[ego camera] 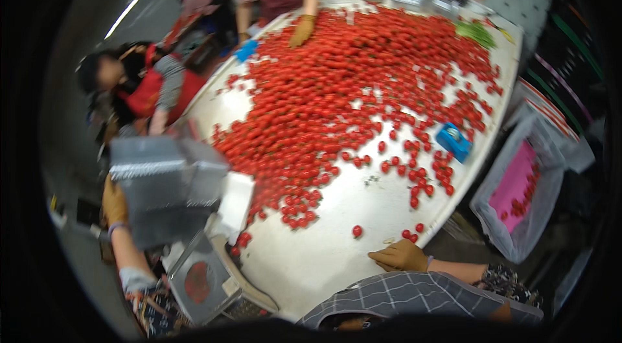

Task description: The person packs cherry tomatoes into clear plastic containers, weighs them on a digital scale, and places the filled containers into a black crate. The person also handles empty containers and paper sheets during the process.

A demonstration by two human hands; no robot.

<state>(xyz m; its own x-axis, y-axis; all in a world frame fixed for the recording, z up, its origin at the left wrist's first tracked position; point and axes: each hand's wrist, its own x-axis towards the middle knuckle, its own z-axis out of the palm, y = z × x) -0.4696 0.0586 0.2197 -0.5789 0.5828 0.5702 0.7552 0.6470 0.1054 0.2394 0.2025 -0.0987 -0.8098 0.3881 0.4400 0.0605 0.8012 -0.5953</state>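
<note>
My left hand (115, 202), in a tan glove, grips the outer side of a stack of clear plastic containers (160, 182) at the left, raised above a scale (199, 280). My right hand (399, 255), gloved alike, rests near the table's front edge with nothing seen in it; its palm is hidden. A large heap of small red tomatoes (330, 71) covers much of the white table (301, 265). A single tomato (357, 231) and a small group lie near my right hand.
A blue tape dispenser (453, 141) stands among tomatoes at the right. Beyond the right edge is a lined crate (554, 197) with a pink sheet and tomatoes. A co-worker's gloved hand (302, 30) touches the heap; another person in red (160, 85) is at the left.
</note>
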